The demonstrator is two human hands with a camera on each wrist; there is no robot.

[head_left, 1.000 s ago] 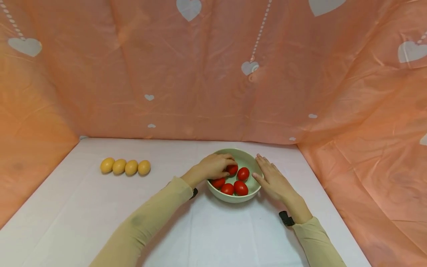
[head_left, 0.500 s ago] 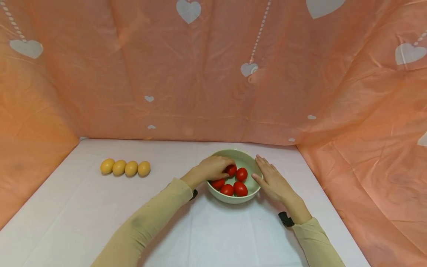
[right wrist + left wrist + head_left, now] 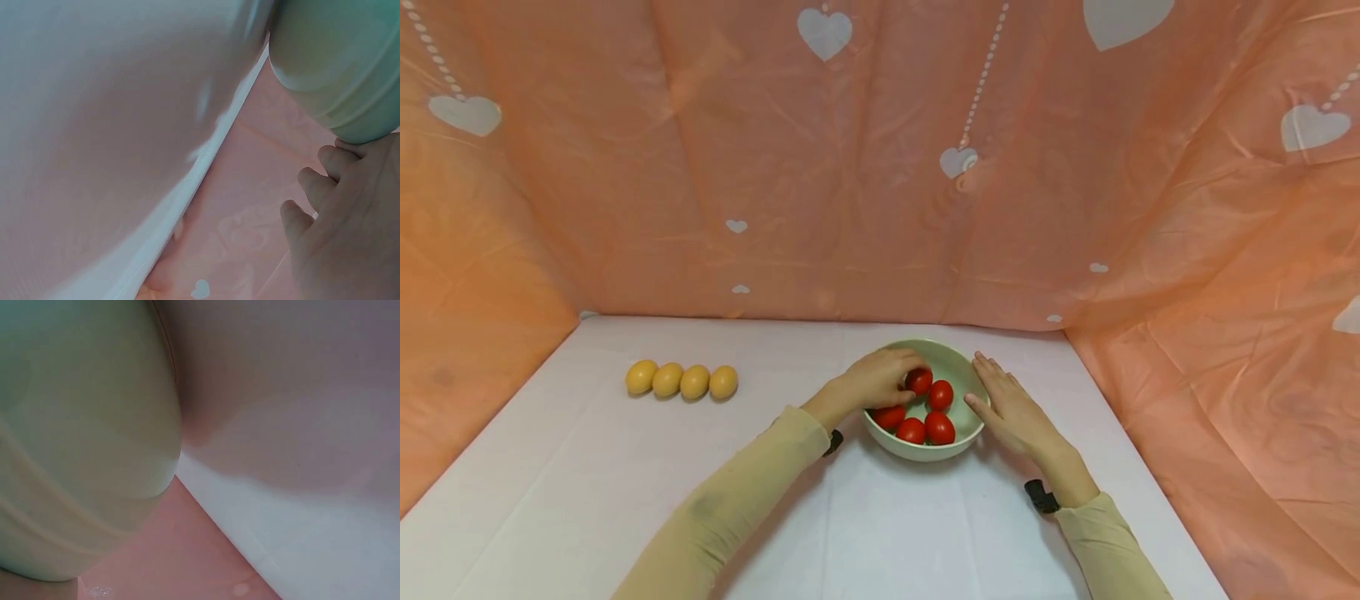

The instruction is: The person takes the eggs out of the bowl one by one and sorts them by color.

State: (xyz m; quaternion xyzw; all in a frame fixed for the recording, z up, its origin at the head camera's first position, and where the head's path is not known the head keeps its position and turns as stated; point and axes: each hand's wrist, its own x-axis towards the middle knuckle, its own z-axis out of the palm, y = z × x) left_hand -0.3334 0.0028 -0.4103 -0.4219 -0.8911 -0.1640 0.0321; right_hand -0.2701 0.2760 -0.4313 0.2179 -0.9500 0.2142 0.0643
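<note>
In the head view a pale green bowl [image 3: 917,452] stands on the white cloth with several glossy red eggs in it. My left hand [image 3: 872,379] reaches over its left side, thumb and fingers curled round one red egg [image 3: 919,381]. Another red egg [image 3: 941,395] lies just right of those fingers, and a further red egg [image 3: 939,428] sits near the front wall. My right hand [image 3: 1011,408] lies along the bowl's right rim with straight fingers and the thumb apart. The right wrist view shows these fingers beneath the bowl's outer wall [image 3: 337,69]; the left wrist view shows mostly the bowl [image 3: 81,437].
Several yellow eggs stand in a close row at the left, from a first yellow egg [image 3: 641,377] to a last yellow egg [image 3: 723,382]. The white cloth [image 3: 895,525] covers the table. An orange curtain [image 3: 850,167] with pale hearts encloses the back and sides.
The loose red egg beside my left fingers has shifted slightly left in the bowl. Both hands keep nearly the same places, and the head view has tilted up a little.
</note>
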